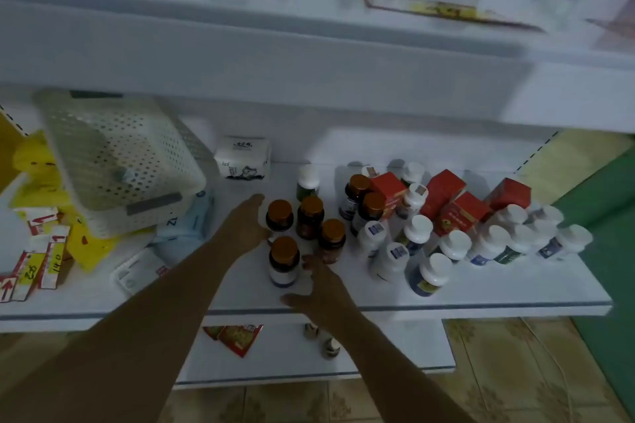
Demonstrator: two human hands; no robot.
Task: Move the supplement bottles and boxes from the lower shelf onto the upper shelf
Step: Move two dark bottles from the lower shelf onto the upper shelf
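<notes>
Several brown bottles with gold caps [311,221] stand on the white lower shelf [378,299], beside several white-capped white bottles [453,245] and red boxes [460,211] to the right. My left hand [249,221] reaches in with straight fingers and touches the left side of one gold-capped bottle [280,218]. My right hand [318,288] is spread open next to the nearest gold-capped bottle [283,261], thumb out to the left. The upper shelf [275,55] runs across the top, blurred.
A perforated white basket [120,161] sits tilted on yellow packets and price-tagged boxes at the left. A white tissue pack [242,161] stands at the back. Below, a lower board holds red packets [237,336] and two small jars [321,338]. White boxes stand on the upper shelf.
</notes>
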